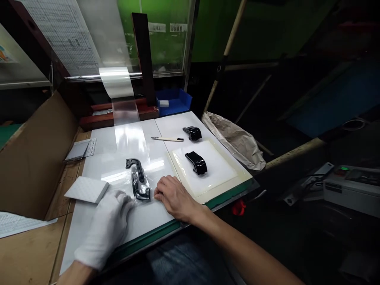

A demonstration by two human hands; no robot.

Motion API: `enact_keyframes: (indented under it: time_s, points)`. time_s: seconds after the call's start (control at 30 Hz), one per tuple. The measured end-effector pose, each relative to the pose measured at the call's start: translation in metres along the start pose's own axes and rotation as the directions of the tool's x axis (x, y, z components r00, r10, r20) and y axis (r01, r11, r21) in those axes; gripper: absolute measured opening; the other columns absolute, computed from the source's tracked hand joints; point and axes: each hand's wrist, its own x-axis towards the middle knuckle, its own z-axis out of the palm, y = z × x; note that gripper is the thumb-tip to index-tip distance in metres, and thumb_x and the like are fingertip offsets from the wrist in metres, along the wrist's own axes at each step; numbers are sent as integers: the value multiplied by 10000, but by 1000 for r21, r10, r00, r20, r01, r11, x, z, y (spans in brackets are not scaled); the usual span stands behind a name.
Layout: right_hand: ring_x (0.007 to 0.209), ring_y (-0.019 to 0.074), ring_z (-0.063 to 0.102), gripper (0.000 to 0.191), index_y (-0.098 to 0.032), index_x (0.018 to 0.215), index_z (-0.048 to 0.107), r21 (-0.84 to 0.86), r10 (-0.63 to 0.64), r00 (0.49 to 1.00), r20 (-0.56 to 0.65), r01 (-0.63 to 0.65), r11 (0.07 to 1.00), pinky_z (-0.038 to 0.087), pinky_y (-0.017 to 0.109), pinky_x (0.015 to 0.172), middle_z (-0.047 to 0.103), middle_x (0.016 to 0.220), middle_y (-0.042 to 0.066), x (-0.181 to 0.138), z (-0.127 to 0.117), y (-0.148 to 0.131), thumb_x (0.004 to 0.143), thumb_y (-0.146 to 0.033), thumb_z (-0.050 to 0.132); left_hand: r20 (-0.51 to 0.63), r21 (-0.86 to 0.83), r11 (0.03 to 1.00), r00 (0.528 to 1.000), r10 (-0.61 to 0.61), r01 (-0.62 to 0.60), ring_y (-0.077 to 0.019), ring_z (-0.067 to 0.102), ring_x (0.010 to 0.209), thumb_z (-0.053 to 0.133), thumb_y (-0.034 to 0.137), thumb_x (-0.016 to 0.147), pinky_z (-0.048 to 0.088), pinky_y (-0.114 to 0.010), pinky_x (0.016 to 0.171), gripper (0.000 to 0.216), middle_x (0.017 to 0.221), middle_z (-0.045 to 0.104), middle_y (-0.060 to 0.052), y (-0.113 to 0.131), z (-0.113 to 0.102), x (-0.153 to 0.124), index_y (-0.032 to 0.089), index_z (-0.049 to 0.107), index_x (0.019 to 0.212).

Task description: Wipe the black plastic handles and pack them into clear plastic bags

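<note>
Through my head camera, one glossy black moulded part (141,192) lies wrapped in clear plastic film (128,189) on the white board (142,221), just ahead of my hands. Two more black parts sit bare on the far right: one on a pale square pad (219,170), the other just beyond it, near a craft knife (168,139). My gloved left hand (105,225) lies low at the near left, its fingers on the film – whether they pinch it, I can't tell. My bare right hand (175,198) rests just right of the wrapped part, fingers lightly curled and holding nothing, with the forearm reaching in from the near right. A strip of film (116,82) hangs from a roller on the far side.
</note>
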Motion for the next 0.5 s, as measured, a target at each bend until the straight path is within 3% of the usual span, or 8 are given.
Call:
enact_keyframes:
  time_s: [0.1, 0.17, 0.3, 0.37, 0.5]
  points:
    - [867, 172, 513, 95, -185, 919, 589, 4, -42, 999, 27, 42, 999, 396, 321, 779, 594, 934, 22, -26, 1, -4, 1011, -165, 574, 65, -132, 990, 997, 47, -38, -227, 586, 736, 381, 340, 1022, 497, -382, 699, 340, 800, 599, -67, 6, -6, -20, 228, 563, 758]
    - [898, 179, 520, 84, -186, 945, 592, 8, -51, 998, 31, 51, 999, 392, 328, 797, 602, 961, 32, -34, 3, -5, 1020, -173, 556, 55, -196, 980, 997, 55, -43, -236, 613, 777, 388, 349, 1020, 510, -381, 719, 328, 828, 626, -69, 8, -15, -18, 228, 607, 809]
    - [889, 183, 519, 72, -186, 969, 594, 19, -46, 999, 14, 46, 999, 380, 331, 789, 615, 985, 41, -34, 6, -3, 1020, -167, 548, -43, -157, 987, 998, 40, -46, -302, 636, 1010, 441, 378, 1005, 510, -449, 903, 359, 1126, 677, -154, 1, -31, 30, 143, 639, 1190]
    - [882, 182, 518, 74, -184, 960, 595, 25, -51, 999, 5, 51, 998, 377, 328, 785, 616, 979, 39, -32, 6, -3, 1013, -154, 554, -18, -129, 989, 997, 68, -70, -334, 628, 1076, 471, 350, 974, 497, -477, 951, 452, 1238, 655, -203, -7, -33, 62, 75, 588, 1314]
    - [891, 177, 518, 50, -179, 963, 600, 40, -58, 998, -7, 59, 997, 386, 318, 794, 617, 977, 35, -32, 4, -3, 1002, -156, 577, 112, -145, 981, 983, 148, -131, -274, 662, 917, 491, 250, 904, 518, -411, 878, 315, 1076, 716, -116, -19, -26, 101, 153, 718, 1100]
